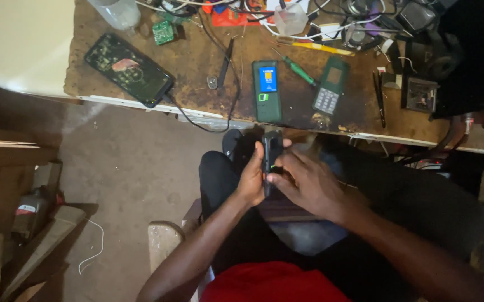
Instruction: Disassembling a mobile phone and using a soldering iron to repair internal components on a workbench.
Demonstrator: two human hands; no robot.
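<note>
From the head camera, the left hand (251,180) and right hand (304,182) both clasp a small dark phone (271,158) over the lap, at six o'clock of the open green phone body (267,90) on the workbench (197,61). Right fingertips (274,178) pinch its edge, seemingly prying or pressing the casing; a firm left-hand grip matters next.

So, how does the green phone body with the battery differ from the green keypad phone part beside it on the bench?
The phone body with the battery is longer and lies straight; the keypad part is shorter and tilted. The phone body shows a blue battery in its open back, while the keypad part shows grey keys and a small window. A green screwdriver lies between them. Both are dark green and lie flat on the workbench.
</note>
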